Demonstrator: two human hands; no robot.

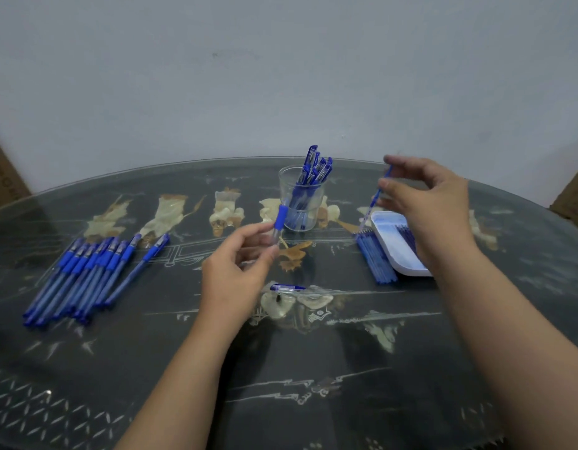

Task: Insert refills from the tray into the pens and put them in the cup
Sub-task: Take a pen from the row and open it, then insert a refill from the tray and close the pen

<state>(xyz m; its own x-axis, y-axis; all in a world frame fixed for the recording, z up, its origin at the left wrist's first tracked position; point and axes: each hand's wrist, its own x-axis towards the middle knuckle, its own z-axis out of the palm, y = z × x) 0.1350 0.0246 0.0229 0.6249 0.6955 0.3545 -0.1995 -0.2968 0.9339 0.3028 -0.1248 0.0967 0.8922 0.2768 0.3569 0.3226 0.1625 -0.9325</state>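
Head view: the clear glass cup point(315, 216) holds several finished pens, and a row of blue pens point(86, 274) lying at the left looks undone. Left hand point(235, 274) grips an empty clear pen barrel point(277, 227), and right hand point(430, 203) pinches a thin blue refill point(368, 213) above the white tray point(388, 228); roughly midway, I'd say.

the right hand point(434, 206) covers the right side of the tray point(386, 233) and most refills in it, the thin refill point(376, 199) it pinches is blurred, the left hand point(235, 274) hides the lower end of the pen barrel point(279, 222), and both forearms run off the bottom edge.
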